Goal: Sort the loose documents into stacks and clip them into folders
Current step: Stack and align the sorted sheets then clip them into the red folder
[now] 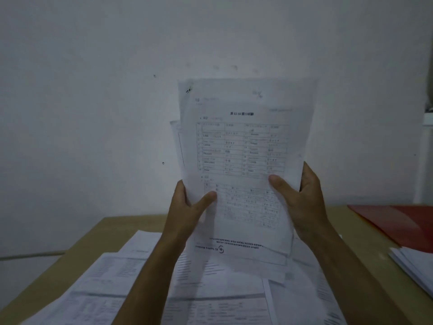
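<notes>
1. We are holding a bunch of papers [243, 165] up in the air, in front of the wall [93, 90] and above the table [112, 225]. The top page has a grid of boxes on it. The pages do not line up: one edge pokes out on the left, and a page hangs out at the bottom, upside down.
2. Our left hand [187, 207] grips the bunch at its lower left edge, thumb on the front and fingers behind.
3. Our right hand [302, 198] grips the lower right edge the same way, thumb on the front.
4. We think we are still in the sorting step. We seem to be checking this bunch or squaring it up. No clipping has begun.
5. Next we would need to make the edges even, maybe by tapping the bunch on the table, and then pick the right pile for it.
6. Under our arms, more loose sheets [187, 296] lie spread over the table.
7. To the right lies a red folder [403, 226], and just in front of it a neat white stack [414, 266].
</notes>
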